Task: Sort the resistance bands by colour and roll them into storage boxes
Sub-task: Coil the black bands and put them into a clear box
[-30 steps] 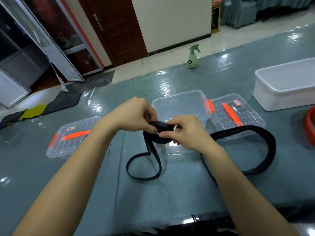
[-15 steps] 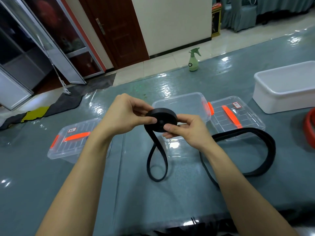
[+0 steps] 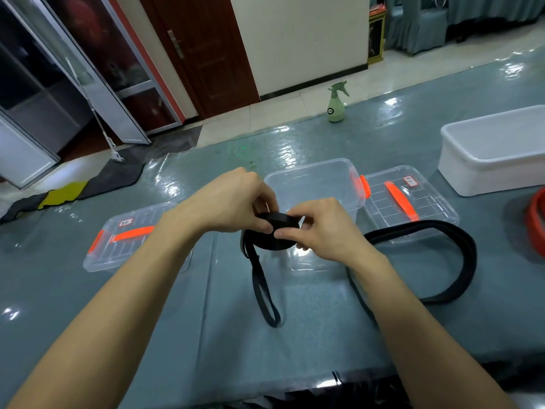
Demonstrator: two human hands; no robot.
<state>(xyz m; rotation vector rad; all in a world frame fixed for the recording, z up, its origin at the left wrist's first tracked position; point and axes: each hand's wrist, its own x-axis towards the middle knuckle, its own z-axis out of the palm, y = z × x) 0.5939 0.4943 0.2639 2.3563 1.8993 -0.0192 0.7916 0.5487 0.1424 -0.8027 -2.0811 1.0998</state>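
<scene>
Both hands hold a black resistance band [image 3: 275,231], wound into a tight roll, above the table in front of an open clear storage box [image 3: 312,187]. My left hand [image 3: 236,199] grips the roll from the left. My right hand [image 3: 321,228] pinches it from the right. The band's loose tail [image 3: 264,290] hangs down to the table as a narrow loop. A second black band [image 3: 460,255] lies unrolled in a wide loop on the right. A red band [image 3: 535,219] shows at the right edge.
A clear lid with an orange handle [image 3: 401,199] lies right of the open box. A closed clear box [image 3: 126,237] sits at the left. A white tub [image 3: 495,152] stands at the back right, a green spray bottle [image 3: 336,101] at the far edge.
The roll has tilted flatter and come lower in my hands. More band is wound on, so the hanging tail is a shorter, narrower loop than a second ago.
</scene>
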